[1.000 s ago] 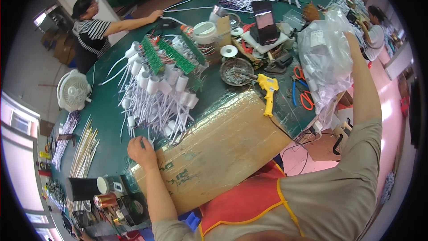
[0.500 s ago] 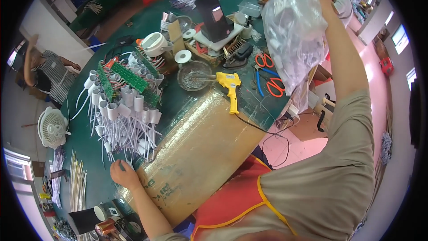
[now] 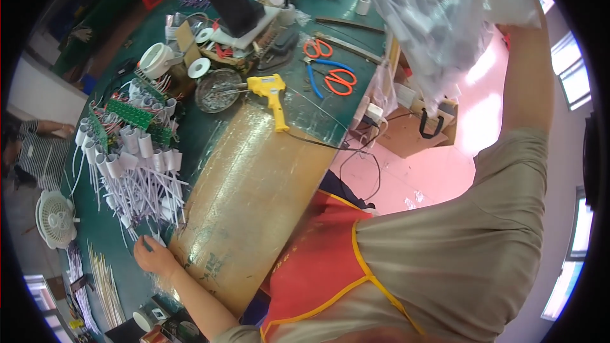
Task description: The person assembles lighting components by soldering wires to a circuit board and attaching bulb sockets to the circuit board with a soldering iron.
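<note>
A large clear plastic bag [image 3: 432,19] filled with white pieces hangs at the upper right, lifted by my raised right arm. The bag hides the fingers of my right hand [image 3: 522,33]. My left hand [image 3: 154,256] rests by the left edge of a film-covered brown board [image 3: 238,206], thumb and fingers apart and nothing visible in them. Just beyond it lies a heap of white wires with white tubes [image 3: 136,171], topped by green circuit boards [image 3: 129,114]. A yellow glue gun [image 3: 272,94] lies at the board's far edge, its tip over a round dish [image 3: 216,92].
Orange-handled scissors [image 3: 318,46] and blue-and-orange pliers [image 3: 324,76] lie right of the glue gun. A phone [image 3: 234,5] stands behind. The glue gun's black cord [image 3: 318,143] runs off the table. A white fan [image 3: 56,219] and another person [image 3: 41,155] are at left.
The bag has swung up and right, clear of the table edge, with my right arm. My view has turned right, so the table things sit further left. My left hand stays by the board.
</note>
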A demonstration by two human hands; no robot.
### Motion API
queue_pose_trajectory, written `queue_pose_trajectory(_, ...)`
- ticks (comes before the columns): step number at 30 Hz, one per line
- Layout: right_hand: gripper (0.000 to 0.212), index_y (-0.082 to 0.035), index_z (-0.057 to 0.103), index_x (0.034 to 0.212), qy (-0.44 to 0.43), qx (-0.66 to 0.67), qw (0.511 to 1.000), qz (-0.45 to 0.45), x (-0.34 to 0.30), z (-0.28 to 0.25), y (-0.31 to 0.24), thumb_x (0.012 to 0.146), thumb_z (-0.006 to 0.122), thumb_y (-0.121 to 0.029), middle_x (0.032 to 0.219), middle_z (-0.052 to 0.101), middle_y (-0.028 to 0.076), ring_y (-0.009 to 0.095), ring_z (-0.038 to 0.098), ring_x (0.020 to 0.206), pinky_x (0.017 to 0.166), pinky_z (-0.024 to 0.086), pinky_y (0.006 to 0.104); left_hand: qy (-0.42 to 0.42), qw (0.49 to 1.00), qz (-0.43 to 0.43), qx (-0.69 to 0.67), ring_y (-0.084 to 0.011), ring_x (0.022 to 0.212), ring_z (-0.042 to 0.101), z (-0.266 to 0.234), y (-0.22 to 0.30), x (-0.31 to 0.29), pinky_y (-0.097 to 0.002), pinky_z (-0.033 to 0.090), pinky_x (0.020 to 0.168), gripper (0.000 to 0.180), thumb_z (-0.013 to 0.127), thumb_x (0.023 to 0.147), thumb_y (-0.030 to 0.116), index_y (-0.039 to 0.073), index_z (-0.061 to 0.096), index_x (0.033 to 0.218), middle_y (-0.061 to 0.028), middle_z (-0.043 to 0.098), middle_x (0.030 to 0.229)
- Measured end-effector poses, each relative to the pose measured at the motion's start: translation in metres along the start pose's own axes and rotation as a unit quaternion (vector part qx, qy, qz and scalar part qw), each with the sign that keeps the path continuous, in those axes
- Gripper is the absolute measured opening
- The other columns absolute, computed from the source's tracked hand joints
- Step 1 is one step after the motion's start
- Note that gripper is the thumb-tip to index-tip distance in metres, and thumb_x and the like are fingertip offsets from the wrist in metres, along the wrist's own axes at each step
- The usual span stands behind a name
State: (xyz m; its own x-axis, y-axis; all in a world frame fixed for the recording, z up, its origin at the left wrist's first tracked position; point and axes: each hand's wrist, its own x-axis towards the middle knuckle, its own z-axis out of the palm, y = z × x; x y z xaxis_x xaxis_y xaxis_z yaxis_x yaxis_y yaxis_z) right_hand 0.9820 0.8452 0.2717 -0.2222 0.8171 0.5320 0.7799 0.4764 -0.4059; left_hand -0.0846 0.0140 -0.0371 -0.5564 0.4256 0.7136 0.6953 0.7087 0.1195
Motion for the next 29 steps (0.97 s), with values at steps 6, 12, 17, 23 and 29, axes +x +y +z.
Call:
queue_pose_trajectory(6,0.033,-0.003,0.070,0.106,-0.013,-0.032,0.995,0.094,-0.201,-0.139,-0.070,0.089,0.066,-0.032,0.097,0.070,0.008,0.020,0.064,0.090,0.082,0.049,0.0321,-0.001,1.000,-0.008,-0.008,-0.0321,0.093,0.065,0.041,-0.033,-0.027,-0.0425,0.050,0.081,0.023,0.063,0.092,0.023,0.003,0.071,0.098,-0.0131,0.070,0.100)
queue_pose_trajectory(12,0.032,-0.004,0.070,0.107,-0.046,0.027,0.982,0.183,-0.390,0.052,-0.414,0.089,0.068,-0.030,0.095,0.070,0.006,0.017,0.064,0.089,0.081,0.050,0.0306,0.032,0.998,-0.022,0.055,-0.0317,0.094,0.065,-0.009,-0.035,-0.006,-0.0422,0.050,0.082,0.027,0.064,0.091,0.028,0.004,0.072,0.100,-0.0125,0.071,0.101)
queue_pose_trajectory(17,0.035,-0.002,0.071,0.104,-0.113,0.055,0.942,0.313,-0.494,0.113,-0.446,0.087,0.072,-0.032,0.091,0.069,0.005,0.012,0.061,0.081,0.076,0.050,0.0289,0.022,0.999,-0.031,0.032,-0.0314,0.097,0.065,0.014,-0.038,-0.009,-0.0423,0.049,0.085,0.032,0.063,0.091,0.033,0.004,0.073,0.102,-0.0122,0.071,0.104)
queue_pose_trajectory(23,0.043,-0.002,0.071,0.101,-0.320,-0.126,0.891,0.295,-0.638,0.253,-0.360,0.090,0.059,-0.042,0.098,0.069,0.022,0.040,0.065,0.094,0.086,0.050,0.0463,0.005,0.997,0.007,0.079,-0.0316,0.099,0.065,0.003,-0.029,-0.010,-0.0427,0.049,0.087,0.031,0.063,0.092,0.033,0.004,0.072,0.101,-0.0124,0.070,0.105)
queue_pose_trajectory(29,0.045,-0.007,0.072,0.106,-0.435,-0.131,0.808,0.374,-0.755,0.366,-0.319,0.088,0.061,-0.047,0.113,0.067,0.021,0.034,0.062,0.111,0.099,0.045,0.0430,-0.016,0.996,0.061,0.065,-0.0313,0.102,0.064,-0.018,-0.013,-0.027,-0.0439,0.048,0.091,0.029,0.063,0.093,0.031,0.005,0.072,0.103,-0.0130,0.069,0.108)
